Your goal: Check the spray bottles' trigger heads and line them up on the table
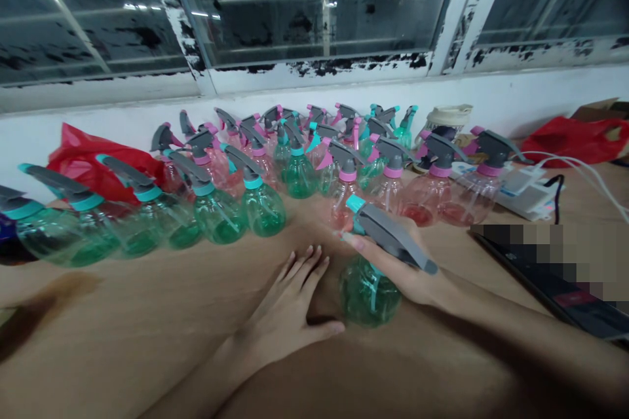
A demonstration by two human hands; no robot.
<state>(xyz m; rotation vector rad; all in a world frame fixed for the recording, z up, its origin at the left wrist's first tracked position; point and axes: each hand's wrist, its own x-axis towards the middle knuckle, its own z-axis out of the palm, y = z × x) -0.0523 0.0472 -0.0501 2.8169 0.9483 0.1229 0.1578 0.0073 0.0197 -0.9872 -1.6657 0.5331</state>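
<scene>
"Near spray bottle (pixel 362 304): colours?"
"Translucent green body, teal nozzle (pixel 354 203), grey head (pixel 393 236)."
"Pink-collared bottle (pixel 343 201) behind?"
"Pink-tinted, grey-topped."
"Left bag (pixel 93 160)?"
"Red."
"Window frame (pixel 275 84)?"
"White, blotched black."
"Table (pixel 187 314)?"
"Brown."

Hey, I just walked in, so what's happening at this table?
Someone's right hand grips a green spray bottle around its neck. The left hand is spread palm down on the table, beside it. More green bottles and pink bottles stand toward the wall.
</scene>
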